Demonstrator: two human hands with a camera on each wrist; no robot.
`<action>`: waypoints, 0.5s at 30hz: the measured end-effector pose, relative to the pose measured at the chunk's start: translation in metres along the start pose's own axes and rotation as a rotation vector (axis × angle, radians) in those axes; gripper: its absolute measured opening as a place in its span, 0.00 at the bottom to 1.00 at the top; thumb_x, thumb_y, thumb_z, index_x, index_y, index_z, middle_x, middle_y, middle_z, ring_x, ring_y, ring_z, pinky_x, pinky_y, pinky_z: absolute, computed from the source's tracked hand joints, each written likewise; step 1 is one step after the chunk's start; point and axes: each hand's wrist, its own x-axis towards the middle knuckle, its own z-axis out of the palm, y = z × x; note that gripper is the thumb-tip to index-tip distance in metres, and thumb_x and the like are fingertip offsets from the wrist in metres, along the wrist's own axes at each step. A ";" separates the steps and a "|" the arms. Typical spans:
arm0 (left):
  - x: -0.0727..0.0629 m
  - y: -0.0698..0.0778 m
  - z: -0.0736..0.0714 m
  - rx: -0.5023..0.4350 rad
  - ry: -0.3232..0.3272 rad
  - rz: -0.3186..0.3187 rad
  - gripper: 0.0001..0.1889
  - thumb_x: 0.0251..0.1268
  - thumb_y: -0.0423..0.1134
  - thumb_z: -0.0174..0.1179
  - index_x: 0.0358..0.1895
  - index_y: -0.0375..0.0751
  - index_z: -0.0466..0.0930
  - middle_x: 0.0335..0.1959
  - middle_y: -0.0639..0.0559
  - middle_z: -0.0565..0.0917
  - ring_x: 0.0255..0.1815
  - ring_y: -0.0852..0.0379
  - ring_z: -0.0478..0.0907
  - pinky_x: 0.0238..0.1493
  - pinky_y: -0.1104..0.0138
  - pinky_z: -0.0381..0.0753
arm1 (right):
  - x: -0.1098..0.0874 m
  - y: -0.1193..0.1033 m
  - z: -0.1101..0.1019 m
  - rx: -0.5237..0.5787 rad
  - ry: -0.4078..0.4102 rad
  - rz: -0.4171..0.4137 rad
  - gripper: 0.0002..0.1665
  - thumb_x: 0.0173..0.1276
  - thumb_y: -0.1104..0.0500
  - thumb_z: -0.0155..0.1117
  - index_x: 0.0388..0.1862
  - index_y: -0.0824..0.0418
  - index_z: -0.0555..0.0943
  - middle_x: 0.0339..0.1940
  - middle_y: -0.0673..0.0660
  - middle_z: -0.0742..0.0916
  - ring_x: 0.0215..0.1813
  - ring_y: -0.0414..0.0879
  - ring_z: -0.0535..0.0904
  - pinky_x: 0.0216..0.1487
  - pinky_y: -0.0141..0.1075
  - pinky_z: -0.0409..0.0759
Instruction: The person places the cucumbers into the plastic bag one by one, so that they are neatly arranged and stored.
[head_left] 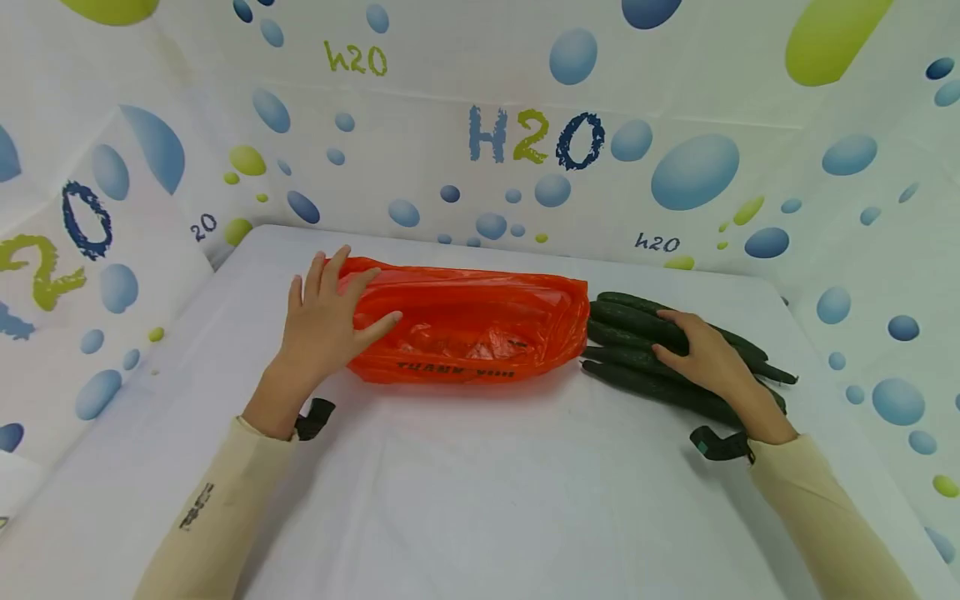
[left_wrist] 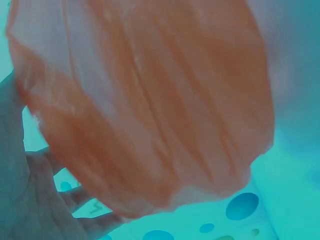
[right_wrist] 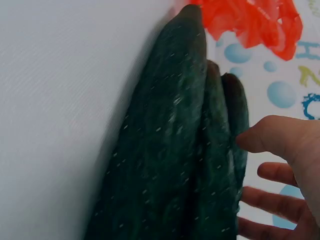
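An orange-red plastic bag lies on its side with its mouth spread wide and dark print along its lower rim. At its left end is my left hand, fingers spread and fairly straight; in the left wrist view the bag fills most of the picture beside the palm. Several dark green cucumbers lie side by side to the right of the bag. Over them reaches my right hand, thumb and fingers apart. The right wrist view puts its thumb against or just over a cucumber; firm contact is unclear.
A white cloth covers the table. Behind and at both sides hangs a white curtain with blue and green spots and H2O lettering. Each wrist bears a small black camera, the left one and the right one.
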 end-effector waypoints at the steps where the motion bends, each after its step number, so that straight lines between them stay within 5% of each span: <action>1: 0.001 -0.002 -0.001 -0.009 -0.001 -0.009 0.38 0.64 0.60 0.57 0.72 0.44 0.63 0.77 0.36 0.46 0.77 0.32 0.38 0.69 0.34 0.41 | 0.000 0.001 0.000 -0.004 0.002 0.002 0.36 0.71 0.55 0.60 0.70 0.72 0.63 0.68 0.76 0.69 0.69 0.72 0.62 0.65 0.65 0.61; 6: 0.003 -0.012 -0.008 -0.084 -0.029 -0.074 0.41 0.63 0.62 0.57 0.75 0.48 0.59 0.78 0.34 0.38 0.74 0.25 0.41 0.65 0.30 0.50 | 0.003 0.007 -0.002 -0.011 0.010 0.017 0.31 0.72 0.57 0.58 0.68 0.72 0.66 0.66 0.76 0.70 0.68 0.72 0.63 0.64 0.65 0.62; 9: 0.004 -0.019 -0.012 -0.123 -0.096 -0.118 0.44 0.62 0.68 0.54 0.77 0.51 0.55 0.78 0.33 0.35 0.65 0.22 0.61 0.57 0.34 0.69 | 0.004 0.010 -0.003 -0.010 0.015 0.023 0.28 0.74 0.57 0.56 0.67 0.72 0.68 0.65 0.76 0.71 0.67 0.72 0.64 0.64 0.65 0.62; 12: 0.003 -0.026 -0.014 -0.128 -0.201 -0.142 0.46 0.60 0.73 0.50 0.78 0.53 0.53 0.77 0.30 0.40 0.55 0.24 0.72 0.47 0.37 0.77 | 0.006 0.015 0.000 -0.011 0.010 0.018 0.28 0.76 0.56 0.54 0.66 0.73 0.68 0.65 0.76 0.72 0.67 0.72 0.65 0.65 0.63 0.62; 15: 0.002 -0.031 -0.015 -0.135 -0.288 -0.134 0.46 0.60 0.74 0.48 0.78 0.53 0.52 0.75 0.28 0.50 0.60 0.27 0.69 0.51 0.34 0.73 | 0.007 0.020 0.003 -0.023 -0.003 0.004 0.28 0.76 0.55 0.53 0.66 0.74 0.68 0.64 0.76 0.73 0.66 0.72 0.66 0.65 0.62 0.63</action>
